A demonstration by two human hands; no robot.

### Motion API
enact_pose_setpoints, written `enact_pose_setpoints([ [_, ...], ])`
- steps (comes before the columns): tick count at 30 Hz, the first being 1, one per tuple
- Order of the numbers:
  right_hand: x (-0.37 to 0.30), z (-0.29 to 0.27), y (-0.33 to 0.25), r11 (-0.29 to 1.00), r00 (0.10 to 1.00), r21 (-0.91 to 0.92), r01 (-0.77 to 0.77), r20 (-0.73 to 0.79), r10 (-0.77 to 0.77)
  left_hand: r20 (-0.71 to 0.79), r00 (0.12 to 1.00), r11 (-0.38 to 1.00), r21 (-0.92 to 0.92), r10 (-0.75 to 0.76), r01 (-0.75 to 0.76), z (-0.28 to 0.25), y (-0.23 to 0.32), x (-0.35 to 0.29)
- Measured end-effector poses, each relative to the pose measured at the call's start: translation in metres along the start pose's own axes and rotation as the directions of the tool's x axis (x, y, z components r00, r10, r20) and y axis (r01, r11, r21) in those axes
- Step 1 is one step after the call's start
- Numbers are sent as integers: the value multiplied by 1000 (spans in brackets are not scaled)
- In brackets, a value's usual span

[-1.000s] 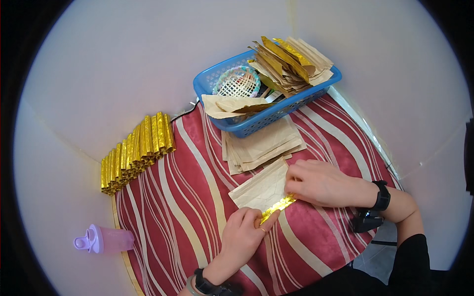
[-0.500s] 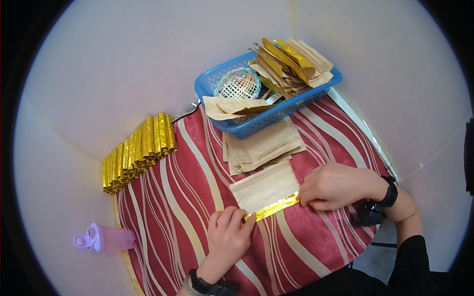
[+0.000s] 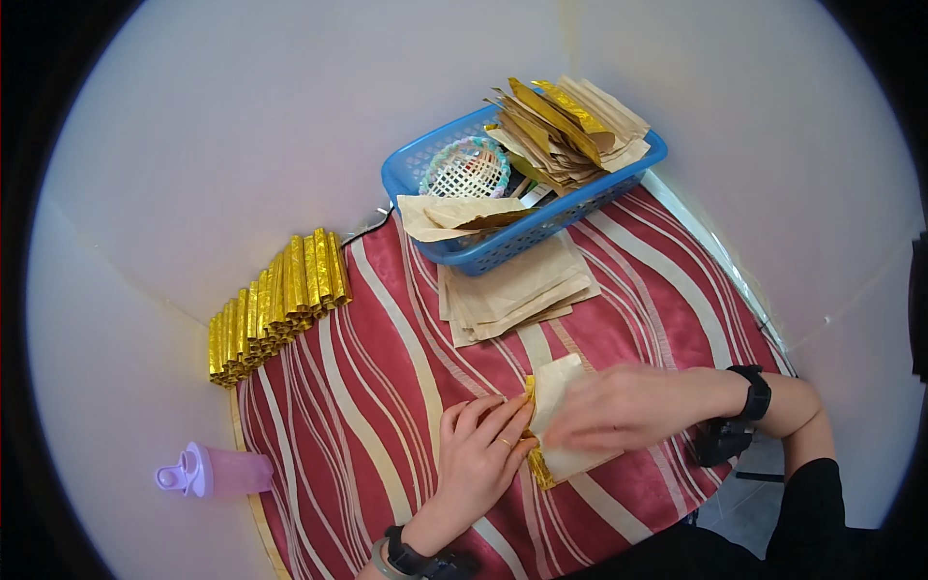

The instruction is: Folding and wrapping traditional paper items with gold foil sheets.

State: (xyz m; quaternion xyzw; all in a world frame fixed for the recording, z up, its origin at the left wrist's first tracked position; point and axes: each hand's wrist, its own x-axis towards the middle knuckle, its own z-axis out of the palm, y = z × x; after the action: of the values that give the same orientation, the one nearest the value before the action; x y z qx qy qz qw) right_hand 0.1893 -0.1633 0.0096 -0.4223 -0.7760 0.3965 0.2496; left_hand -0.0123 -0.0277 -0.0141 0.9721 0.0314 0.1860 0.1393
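A tan sheet of paper (image 3: 558, 385) with a gold foil band (image 3: 542, 472) lies on the striped cloth, the band along its left edge. The fingertips and thumb of my left hand (image 3: 483, 447) hold this gold edge, covering part of it. My right hand (image 3: 619, 406) is over the sheet's right part, its fingers curled and smeared by motion; whether they grip the paper cannot be made out. Just beyond lies a stack of tan paper sheets (image 3: 517, 290), partly beneath the front of a blue plastic basket (image 3: 474, 259).
The basket holds a small woven basket (image 3: 464, 169), folded papers (image 3: 551, 135) and loose sheets. Several gold foil rolls (image 3: 280, 300) are piled at the far left. A purple bottle (image 3: 217, 471) lies at the left edge of the red striped cloth (image 3: 387, 358). Pale walls surround the table.
The sheet has turned, so its gold band runs along the left instead of the near edge. My left hand has shifted right; my right hand has moved over the paper.
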Motion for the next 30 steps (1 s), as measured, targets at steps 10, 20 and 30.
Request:
enact_pose_setpoints([
  [10,-2,0,-5,639,946,-715,-283,-317,64,19,994,992,-55,-109,109,-9,16,0],
  [20,8,2,22,667,882,-733,-130,-392,-260,78,990,972,-195,-122,135,1,14,-4],
  [30,-1,-10,1,865,850,-314,-392,-483,210,220,975,972,-231,17,35,-4,19,-4],
])
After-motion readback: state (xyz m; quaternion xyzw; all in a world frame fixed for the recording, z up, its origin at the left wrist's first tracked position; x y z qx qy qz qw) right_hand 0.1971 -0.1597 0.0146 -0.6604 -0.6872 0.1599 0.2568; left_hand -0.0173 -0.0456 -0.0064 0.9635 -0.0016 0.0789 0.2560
